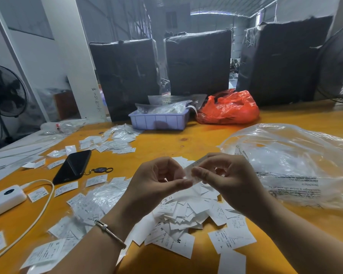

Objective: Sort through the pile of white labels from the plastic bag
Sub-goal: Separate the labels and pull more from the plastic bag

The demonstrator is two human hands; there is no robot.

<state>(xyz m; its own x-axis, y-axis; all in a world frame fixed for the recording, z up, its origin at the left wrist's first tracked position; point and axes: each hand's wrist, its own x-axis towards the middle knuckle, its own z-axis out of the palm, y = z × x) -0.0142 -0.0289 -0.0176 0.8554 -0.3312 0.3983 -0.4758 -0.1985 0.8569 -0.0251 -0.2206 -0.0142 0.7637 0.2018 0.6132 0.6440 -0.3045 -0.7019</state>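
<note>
While both hands hover above the heap of small white printed paper labels (178,212) near the yellow wooden bench's (196,135) front edge, the left hand (156,180) and right hand (224,175) pinch one small clear-sleeved label (192,171) between curled fingers. A crumpled clear plastic bag (289,161) lies toward the right edge.

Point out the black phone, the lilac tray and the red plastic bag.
black phone (72,167): head view, middle of its dark back.
lilac tray (158,122): head view, front wall.
red plastic bag (229,108): head view, middle of the crumpled plastic.
</note>
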